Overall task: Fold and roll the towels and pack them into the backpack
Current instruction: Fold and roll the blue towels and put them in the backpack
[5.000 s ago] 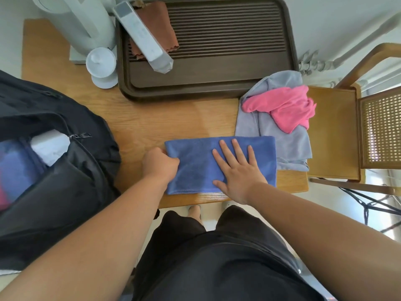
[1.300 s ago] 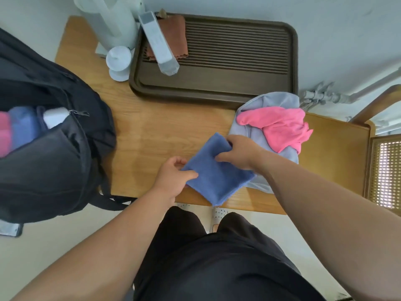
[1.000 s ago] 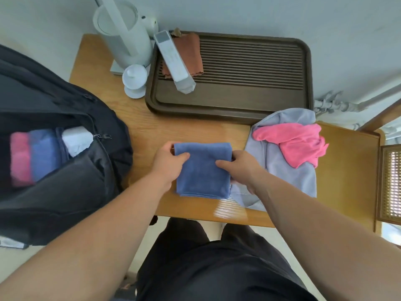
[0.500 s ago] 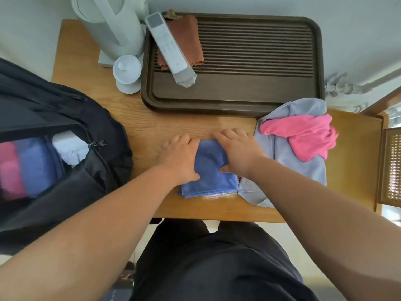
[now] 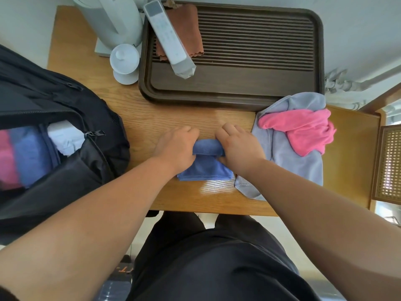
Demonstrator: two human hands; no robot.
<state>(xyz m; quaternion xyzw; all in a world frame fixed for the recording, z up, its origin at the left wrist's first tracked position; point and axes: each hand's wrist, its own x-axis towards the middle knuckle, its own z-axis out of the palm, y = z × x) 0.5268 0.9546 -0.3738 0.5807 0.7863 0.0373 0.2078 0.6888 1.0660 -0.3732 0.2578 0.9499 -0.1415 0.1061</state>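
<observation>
Head view: both hands [image 5: 176, 146] [image 5: 239, 146] grip the half-rolled blue towel [image 5: 206, 164].

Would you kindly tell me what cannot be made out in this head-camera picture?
Head view: the rolled ends of the blue towel, covered by the left hand and right hand.
Head view: rolled towels inside the backpack, blurred and cut by the left edge; count unclear.
Head view: part of the grey towel, under the pink towel.
Head view: the white appliance, cut by the top edge.
</observation>
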